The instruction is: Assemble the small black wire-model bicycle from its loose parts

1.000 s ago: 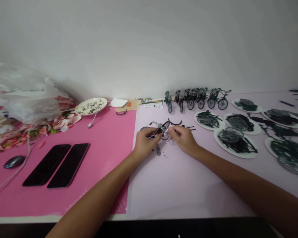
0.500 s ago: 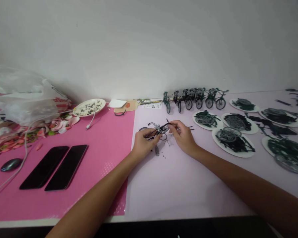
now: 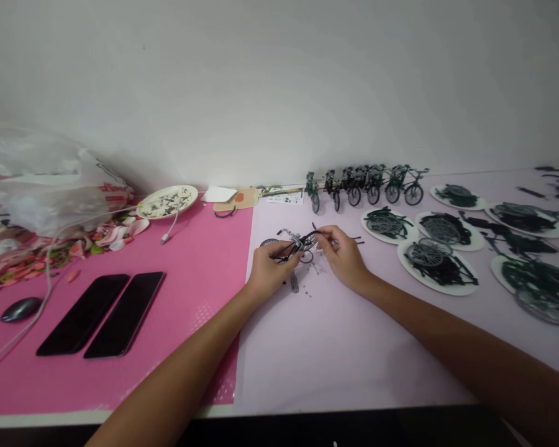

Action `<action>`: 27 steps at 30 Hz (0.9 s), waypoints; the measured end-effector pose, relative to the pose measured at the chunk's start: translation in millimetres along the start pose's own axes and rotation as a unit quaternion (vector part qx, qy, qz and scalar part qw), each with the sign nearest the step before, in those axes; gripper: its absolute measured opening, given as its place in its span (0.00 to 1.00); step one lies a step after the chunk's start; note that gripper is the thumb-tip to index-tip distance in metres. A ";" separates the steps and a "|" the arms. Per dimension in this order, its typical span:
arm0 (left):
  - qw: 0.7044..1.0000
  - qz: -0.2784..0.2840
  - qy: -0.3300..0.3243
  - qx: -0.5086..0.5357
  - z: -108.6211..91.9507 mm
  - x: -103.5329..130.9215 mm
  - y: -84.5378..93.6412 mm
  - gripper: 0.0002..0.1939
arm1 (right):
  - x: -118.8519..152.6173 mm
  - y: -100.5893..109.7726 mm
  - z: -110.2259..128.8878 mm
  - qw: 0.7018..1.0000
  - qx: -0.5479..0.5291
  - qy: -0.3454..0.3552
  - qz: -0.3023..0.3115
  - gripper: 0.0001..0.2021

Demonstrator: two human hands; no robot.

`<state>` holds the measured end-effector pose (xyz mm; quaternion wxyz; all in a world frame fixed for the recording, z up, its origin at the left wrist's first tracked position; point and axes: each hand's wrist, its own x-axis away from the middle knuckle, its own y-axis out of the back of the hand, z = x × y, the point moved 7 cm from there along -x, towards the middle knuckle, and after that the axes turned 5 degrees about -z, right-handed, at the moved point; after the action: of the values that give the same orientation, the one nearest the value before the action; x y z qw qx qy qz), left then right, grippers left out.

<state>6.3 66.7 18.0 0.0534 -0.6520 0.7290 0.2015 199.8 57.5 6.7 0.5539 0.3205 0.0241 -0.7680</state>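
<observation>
From where I stand, the left hand (image 3: 272, 267) has its thumb and fingers closed around a small bicycle (image 3: 296, 241), holding it over the lilac sheet (image 3: 345, 354) near the middle of the table, while the right hand (image 3: 341, 253), just beside it, pinches a thin black strip (image 3: 313, 234) along the wheel's edge. Behind them a row of finished-looking bicycles (image 3: 375, 186) stands near the wall (image 3: 279, 93), and plates (image 3: 447, 290) of loose parts lie off to the right.
</observation>
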 end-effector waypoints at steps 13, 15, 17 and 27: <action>1.000 -0.021 -0.008 0.009 -4.6 -0.6 5.3 0.09 | 7.0 -2.9 20.3 0.999 0.003 0.027 0.045 0.10; 1.000 -0.016 -0.009 0.012 -4.4 -0.4 4.7 0.09 | 8.4 -4.5 23.3 0.997 0.014 0.043 0.059 0.08; 1.000 -0.014 -0.014 0.009 -5.1 -0.3 4.6 0.10 | 8.2 -4.2 24.3 0.997 0.023 0.052 0.055 0.08; 1.000 -0.011 -0.018 -0.012 -5.0 -0.7 3.7 0.07 | 7.8 -7.7 23.0 0.995 0.018 0.023 0.097 0.20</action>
<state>3.7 65.8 23.6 0.0606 -0.6565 0.7184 0.2218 181.1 45.0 18.4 0.6190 0.3488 -0.0079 -0.7036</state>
